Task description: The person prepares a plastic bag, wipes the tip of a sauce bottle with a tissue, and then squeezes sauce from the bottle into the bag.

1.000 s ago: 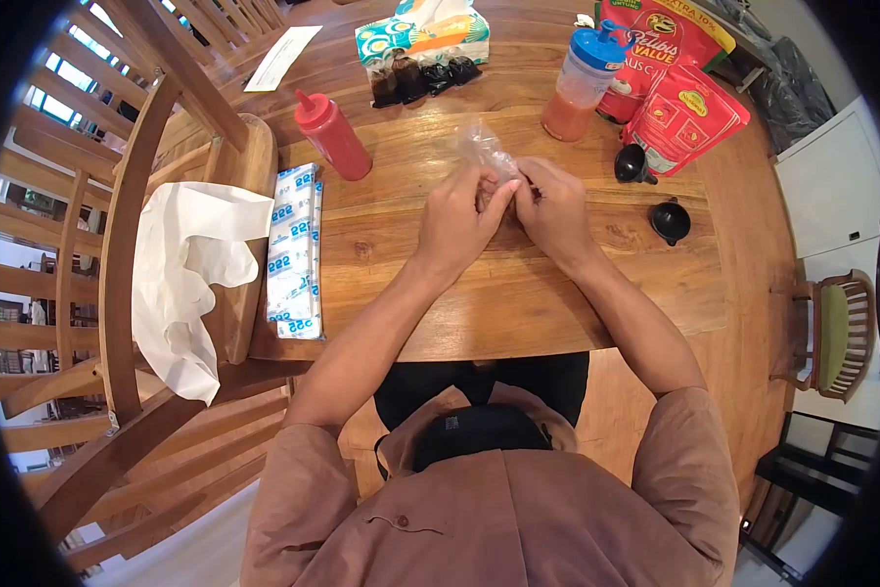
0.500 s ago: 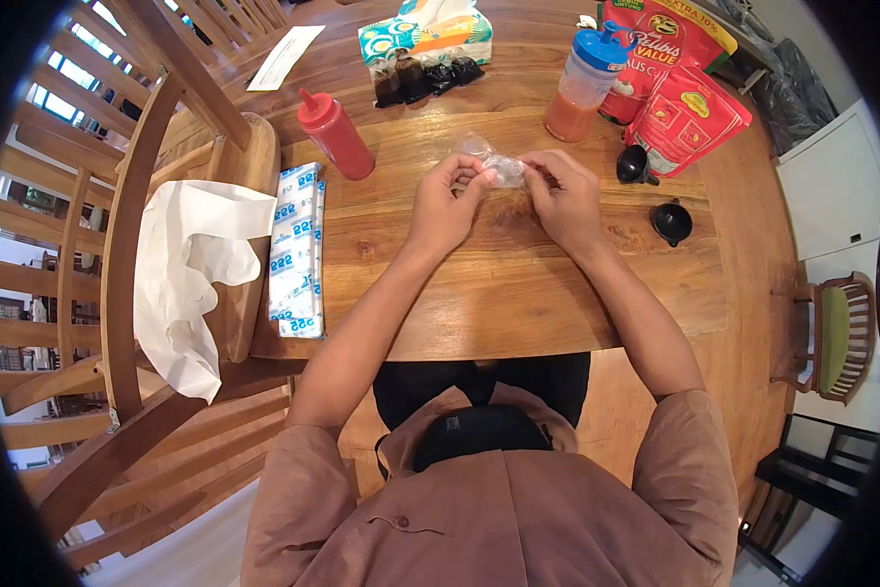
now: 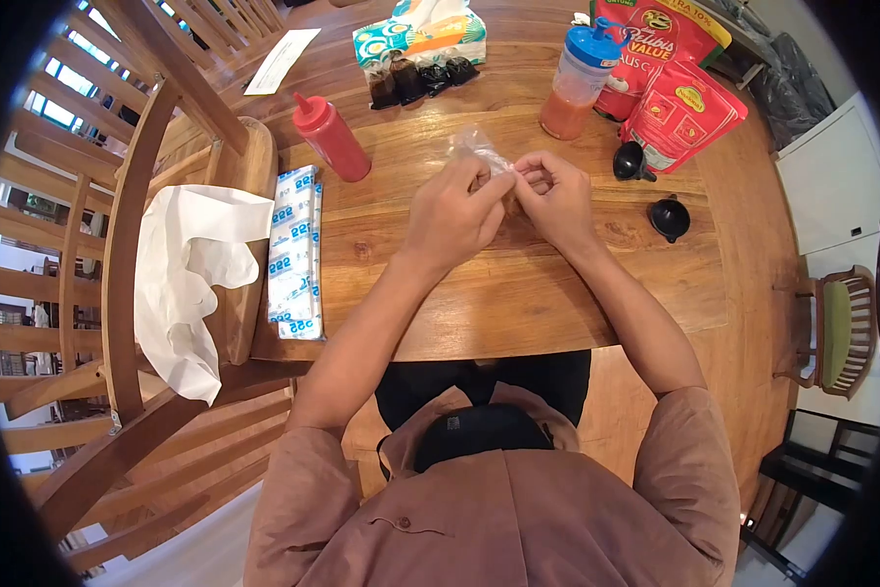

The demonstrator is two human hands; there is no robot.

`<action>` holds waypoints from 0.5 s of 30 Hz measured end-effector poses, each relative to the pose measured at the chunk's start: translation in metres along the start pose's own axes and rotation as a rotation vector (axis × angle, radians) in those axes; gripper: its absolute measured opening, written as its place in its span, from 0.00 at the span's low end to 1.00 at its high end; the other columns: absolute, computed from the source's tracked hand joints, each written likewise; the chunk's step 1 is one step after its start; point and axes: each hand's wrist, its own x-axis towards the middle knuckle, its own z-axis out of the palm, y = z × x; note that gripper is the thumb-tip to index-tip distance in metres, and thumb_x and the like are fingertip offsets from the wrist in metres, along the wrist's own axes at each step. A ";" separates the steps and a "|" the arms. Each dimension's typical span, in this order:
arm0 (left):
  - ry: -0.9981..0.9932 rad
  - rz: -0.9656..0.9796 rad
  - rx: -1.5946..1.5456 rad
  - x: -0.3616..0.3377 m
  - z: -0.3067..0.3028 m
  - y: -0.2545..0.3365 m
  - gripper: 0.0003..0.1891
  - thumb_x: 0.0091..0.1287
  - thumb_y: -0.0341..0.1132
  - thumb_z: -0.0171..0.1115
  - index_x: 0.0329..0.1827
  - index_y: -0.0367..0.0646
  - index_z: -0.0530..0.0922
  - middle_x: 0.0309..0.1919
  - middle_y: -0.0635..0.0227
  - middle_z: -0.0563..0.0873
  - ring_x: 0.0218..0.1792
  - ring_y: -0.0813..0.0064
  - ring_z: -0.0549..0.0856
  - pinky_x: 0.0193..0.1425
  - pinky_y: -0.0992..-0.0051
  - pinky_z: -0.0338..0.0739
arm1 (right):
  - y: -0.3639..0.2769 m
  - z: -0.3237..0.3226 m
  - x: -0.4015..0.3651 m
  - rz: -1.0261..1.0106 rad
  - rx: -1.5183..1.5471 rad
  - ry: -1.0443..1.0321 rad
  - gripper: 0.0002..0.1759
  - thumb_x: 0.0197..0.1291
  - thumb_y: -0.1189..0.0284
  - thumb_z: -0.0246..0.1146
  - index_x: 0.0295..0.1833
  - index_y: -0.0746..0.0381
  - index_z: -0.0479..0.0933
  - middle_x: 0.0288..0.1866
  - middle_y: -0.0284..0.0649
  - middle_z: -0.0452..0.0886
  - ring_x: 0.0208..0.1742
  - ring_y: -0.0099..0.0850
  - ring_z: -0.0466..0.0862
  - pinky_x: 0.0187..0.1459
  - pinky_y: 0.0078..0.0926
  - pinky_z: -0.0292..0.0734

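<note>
Over the far half of the wooden table [image 3: 440, 318], head view: both hands meet at a crumpled clear plastic bag [image 3: 475, 145]. The left hand [image 3: 451, 215] has its thumb and fingers closed on the bag; the right hand [image 3: 560, 203] pinches its near right end, fingertips meeting those of the left. The bag is raised between the hands, its loose part spreading beyond the left fingers; its contents, if any, cannot be made out.

To the left stand a red squeeze bottle [image 3: 335, 145] and, nearer the edge, a blue-and-white packet [image 3: 293, 259], lying flat. Beyond the hands, small dark bundles [image 3: 422, 82] lie against a tissue box [image 3: 430, 41]. To the right, a blue-lidded bottle [image 3: 571, 93] of orange-red contents stands beside two red pouches [image 3: 680, 115]. One black cup [image 3: 631, 159] touches the nearer pouch; a second black cup [image 3: 670, 218] lies apart, nearer the wearer. A white bag [image 3: 180, 293] drapes over the chair [image 3: 247, 220] at left.
</note>
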 end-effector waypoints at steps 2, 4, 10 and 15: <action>-0.054 -0.101 -0.024 -0.002 0.003 0.005 0.13 0.61 0.30 0.68 0.49 0.46 0.82 0.33 0.64 0.79 0.33 0.64 0.82 0.35 0.67 0.78 | -0.004 -0.002 0.000 0.106 0.031 -0.037 0.04 0.62 0.79 0.66 0.38 0.70 0.81 0.30 0.41 0.86 0.30 0.22 0.86 0.33 0.21 0.82; -0.106 -0.203 -0.041 -0.005 0.004 0.004 0.13 0.62 0.31 0.69 0.50 0.49 0.83 0.33 0.65 0.79 0.33 0.63 0.83 0.34 0.65 0.78 | 0.003 -0.003 -0.001 0.145 0.072 -0.072 0.04 0.62 0.79 0.66 0.37 0.70 0.80 0.30 0.41 0.86 0.30 0.22 0.86 0.34 0.20 0.82; -0.075 0.069 0.053 -0.007 0.002 -0.018 0.12 0.61 0.35 0.70 0.49 0.51 0.84 0.32 0.68 0.79 0.33 0.66 0.83 0.33 0.67 0.78 | 0.017 -0.001 0.000 0.200 0.284 -0.189 0.04 0.63 0.79 0.65 0.39 0.70 0.79 0.29 0.39 0.85 0.29 0.21 0.85 0.32 0.19 0.80; -0.089 0.174 0.018 0.000 -0.010 -0.011 0.12 0.62 0.35 0.70 0.47 0.49 0.83 0.47 0.61 0.80 0.48 0.60 0.82 0.49 0.62 0.79 | 0.009 -0.011 0.006 0.270 0.483 -0.300 0.17 0.63 0.80 0.64 0.56 0.65 0.71 0.27 0.37 0.82 0.28 0.20 0.82 0.31 0.19 0.79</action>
